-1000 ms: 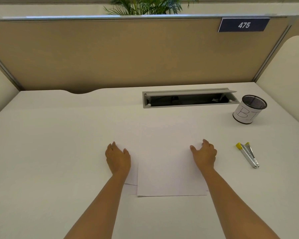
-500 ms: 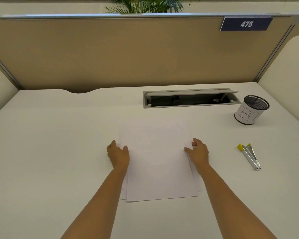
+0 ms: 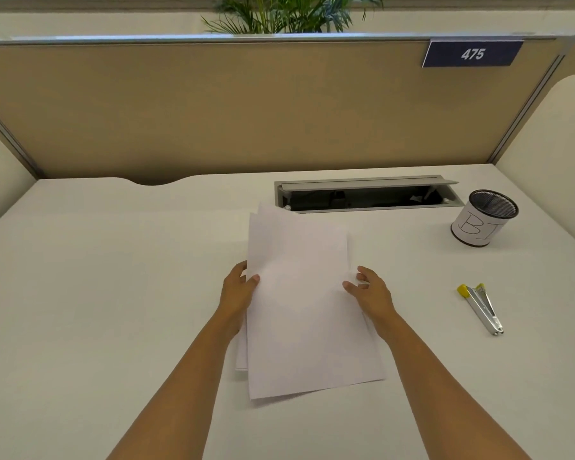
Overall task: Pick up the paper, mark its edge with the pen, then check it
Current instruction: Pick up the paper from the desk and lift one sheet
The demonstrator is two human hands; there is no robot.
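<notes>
Currently left hand (image 3: 238, 293) pinches thin, smooth rectangular paper (image 3: 299, 310); right hand (image 3: 370, 292) apparently pinching opposite edge, fingers curled.

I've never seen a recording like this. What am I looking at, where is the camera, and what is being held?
There is no machine here: a person works with bare hands. One wide-angle camera worn on their head looks forward and down, so you see their own arms. The left hand pinches the left edge of the paper, a few white sheets, with the thumb on top. The right hand has its grip on the right edge. On the white desk lie a small silver tool with yellow tips and a mesh cup labelled BI, beside an open cable tray. No pen is in sight.
</notes>
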